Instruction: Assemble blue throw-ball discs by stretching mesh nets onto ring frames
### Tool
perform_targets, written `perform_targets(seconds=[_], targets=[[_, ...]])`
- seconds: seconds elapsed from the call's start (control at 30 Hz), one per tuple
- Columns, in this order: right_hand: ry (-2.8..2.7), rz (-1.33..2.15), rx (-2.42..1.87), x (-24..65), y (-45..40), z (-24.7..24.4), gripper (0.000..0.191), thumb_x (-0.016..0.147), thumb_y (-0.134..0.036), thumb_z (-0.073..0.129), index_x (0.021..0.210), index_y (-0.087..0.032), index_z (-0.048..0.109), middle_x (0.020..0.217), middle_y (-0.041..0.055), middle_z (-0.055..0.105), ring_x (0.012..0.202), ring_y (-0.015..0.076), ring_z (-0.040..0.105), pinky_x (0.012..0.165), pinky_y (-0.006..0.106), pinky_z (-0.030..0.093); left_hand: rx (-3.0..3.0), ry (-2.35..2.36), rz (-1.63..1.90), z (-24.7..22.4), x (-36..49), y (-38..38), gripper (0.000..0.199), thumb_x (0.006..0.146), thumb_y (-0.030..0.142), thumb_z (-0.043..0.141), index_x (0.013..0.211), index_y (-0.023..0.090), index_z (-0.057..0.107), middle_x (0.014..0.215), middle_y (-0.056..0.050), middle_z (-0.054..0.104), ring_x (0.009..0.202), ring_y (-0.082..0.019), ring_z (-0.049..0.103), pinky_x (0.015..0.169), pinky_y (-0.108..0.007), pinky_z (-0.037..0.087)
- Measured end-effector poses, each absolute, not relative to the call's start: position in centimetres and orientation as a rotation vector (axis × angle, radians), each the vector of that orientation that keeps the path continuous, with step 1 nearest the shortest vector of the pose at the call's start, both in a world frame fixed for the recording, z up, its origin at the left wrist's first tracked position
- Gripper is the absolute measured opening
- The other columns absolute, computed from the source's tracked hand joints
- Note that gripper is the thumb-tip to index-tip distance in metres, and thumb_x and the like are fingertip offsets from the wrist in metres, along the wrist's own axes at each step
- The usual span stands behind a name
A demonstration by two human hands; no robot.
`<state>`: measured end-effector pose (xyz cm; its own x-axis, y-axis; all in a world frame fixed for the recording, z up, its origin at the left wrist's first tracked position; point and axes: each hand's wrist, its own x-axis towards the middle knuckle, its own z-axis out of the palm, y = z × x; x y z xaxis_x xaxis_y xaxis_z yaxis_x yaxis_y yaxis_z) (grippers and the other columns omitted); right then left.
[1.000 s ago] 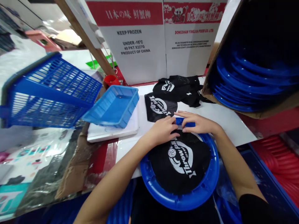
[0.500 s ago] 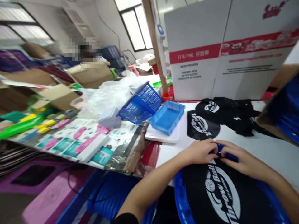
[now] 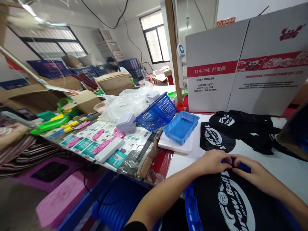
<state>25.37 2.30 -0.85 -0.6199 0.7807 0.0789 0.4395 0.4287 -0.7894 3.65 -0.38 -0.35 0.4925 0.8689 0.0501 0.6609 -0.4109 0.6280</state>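
Observation:
A blue ring [image 3: 192, 208] with black printed fabric [image 3: 211, 195] across it stands at the lower right, tilted against the table edge. At its top rim, my left hand [image 3: 215, 163] has its fingers closed on the blue rim. Close beside it, my right hand [image 3: 247, 166] grips the same rim, the fingertips of both hands nearly touching. The fabric under the fingertips is partly hidden. Beyond the hands lie more black printed fabric pieces [image 3: 240, 123] on the white tabletop.
A blue tray [image 3: 181, 126] rests on a white block [image 3: 178, 146], with a blue basket [image 3: 157, 112] beside it. A large white carton [image 3: 214, 86] stands behind. Blue rings [image 3: 117, 205] are stacked below the table. Another person [image 3: 113, 65] is in the background.
The camera view has shifted, so the scene sits lower and further right. Both hands remain at the rim, their fingertips now closer together.

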Motion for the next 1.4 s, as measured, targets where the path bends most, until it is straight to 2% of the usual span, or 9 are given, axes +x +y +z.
perform_targets(seconds=[0.2, 0.3, 0.4, 0.57, 0.87, 1.03, 1.23, 1.4], targets=[[-2.228, 1.093, -1.088, 25.3, 2.7, -0.7, 0.046, 0.086, -0.072, 0.068, 0.078, -0.027, 0.07, 0.123, 0.0123, 0.08, 0.116, 0.0395, 0.074, 0.109, 0.056, 0.056, 2.053, 1.312, 0.529, 0.3, 3.4, -0.1, 0.016, 0.095, 0.024, 0.073, 0.106, 0.017, 0.082, 0.105, -0.008, 0.083, 0.098, -0.021, 0.076, 0.088, -0.028, 0.053], [-2.2, 1.105, -1.047, 24.9, 2.5, -0.4, 0.04, 0.088, -0.065, 0.069, 0.082, -0.025, 0.07, 0.123, 0.013, 0.08, 0.115, 0.0364, 0.073, 0.112, 0.055, 0.053, 2.051, 1.31, 0.508, 0.4, 3.1, -0.2, 0.017, 0.095, 0.022, 0.071, 0.105, 0.015, 0.084, 0.103, -0.009, 0.084, 0.095, -0.023, 0.076, 0.088, -0.031, 0.053], [-2.17, 1.151, -0.998, 24.6, 2.5, -0.5, 0.029, 0.092, -0.051, 0.067, 0.086, -0.023, 0.071, 0.122, 0.0109, 0.08, 0.117, 0.0319, 0.072, 0.114, 0.052, 0.051, 2.012, 1.275, 0.568, 0.3, 2.7, 0.0, 0.018, 0.094, 0.019, 0.067, 0.101, 0.016, 0.084, 0.102, -0.007, 0.084, 0.094, -0.022, 0.075, 0.089, -0.03, 0.053], [-2.093, 1.215, -0.99, 24.5, 2.6, -0.6, 0.016, 0.091, -0.038, 0.067, 0.087, -0.022, 0.07, 0.126, 0.0096, 0.079, 0.12, 0.0279, 0.071, 0.113, 0.048, 0.05, 1.971, 1.303, 0.55, 0.1, 2.3, 0.5, 0.021, 0.094, 0.022, 0.063, 0.1, 0.018, 0.083, 0.101, -0.005, 0.084, 0.092, -0.021, 0.075, 0.088, -0.03, 0.053], [-2.052, 1.253, -1.052, 24.3, 2.4, -0.6, 0.013, 0.088, -0.034, 0.065, 0.082, -0.022, 0.066, 0.126, 0.0098, 0.078, 0.12, 0.0275, 0.07, 0.112, 0.048, 0.047, 2.037, 1.392, 0.466, 0.6, 2.8, 0.1, 0.025, 0.094, 0.021, 0.058, 0.095, 0.018, 0.082, 0.095, -0.006, 0.082, 0.084, -0.021, 0.072, 0.08, -0.031, 0.05], [-2.069, 1.198, -1.055, 24.2, 2.5, -0.8, 0.012, 0.086, -0.033, 0.064, 0.08, -0.022, 0.065, 0.124, 0.0109, 0.079, 0.118, 0.0279, 0.071, 0.111, 0.048, 0.048, 2.044, 1.42, 0.46, 0.8, 2.9, 0.3, 0.023, 0.091, 0.022, 0.06, 0.092, 0.02, 0.083, 0.097, -0.005, 0.084, 0.091, -0.023, 0.075, 0.083, -0.032, 0.051], [-2.142, 1.041, -1.053, 23.7, 2.3, -1.0, 0.008, 0.083, -0.023, 0.061, 0.075, -0.024, 0.061, 0.115, 0.0078, 0.081, 0.111, 0.0263, 0.073, 0.105, 0.044, 0.053, 2.011, 1.514, 0.357, 1.5, 3.5, 0.8, 0.021, 0.084, 0.024, 0.065, 0.09, 0.02, 0.085, 0.089, -0.006, 0.083, 0.085, -0.025, 0.075, 0.079, -0.034, 0.052], [-2.245, 0.858, -1.03, 23.6, 2.3, -0.7, 0.01, 0.084, -0.02, 0.057, 0.076, -0.025, 0.056, 0.112, 0.0088, 0.079, 0.108, 0.0272, 0.073, 0.1, 0.044, 0.054, 2.06, 1.364, 0.512, 0.9, 2.7, 0.7, 0.019, 0.09, 0.019, 0.063, 0.095, 0.019, 0.082, 0.096, -0.006, 0.081, 0.089, -0.022, 0.073, 0.087, -0.033, 0.054]])
